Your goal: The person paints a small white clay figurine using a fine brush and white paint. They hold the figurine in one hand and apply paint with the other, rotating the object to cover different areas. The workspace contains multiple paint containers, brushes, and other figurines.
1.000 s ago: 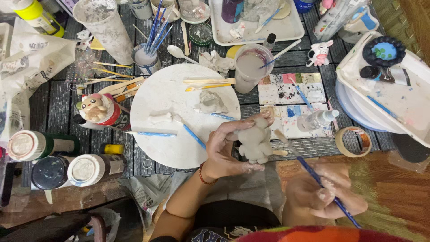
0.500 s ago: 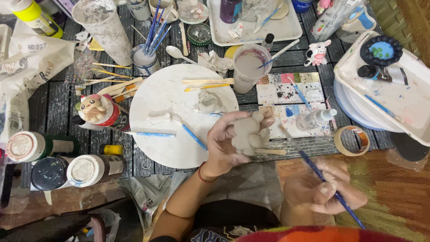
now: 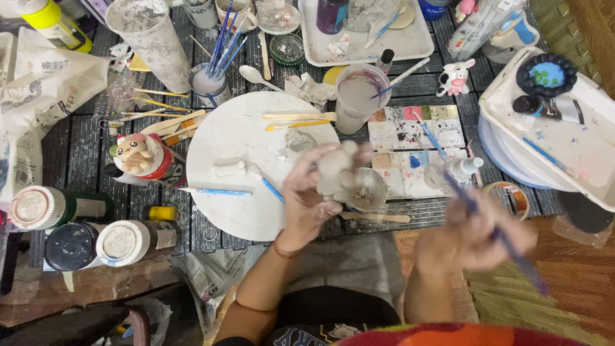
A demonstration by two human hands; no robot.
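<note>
From the head camera, the left hand (image 3: 307, 198) holds a pale clay figure (image 3: 337, 172) above the near edge of a round white board (image 3: 237, 160) on the table (image 3: 77, 160), fingers wrapped around it. To the right, nearer the body, the blurred right hand (image 3: 477, 234) pinches a blue paintbrush (image 3: 496, 238). A small bowl (image 3: 366, 191) sits just beside the figure.

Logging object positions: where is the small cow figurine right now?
In the head view the cow figurine stands upper right on the table, between the white tray and the cup of cloudy water.
</note>
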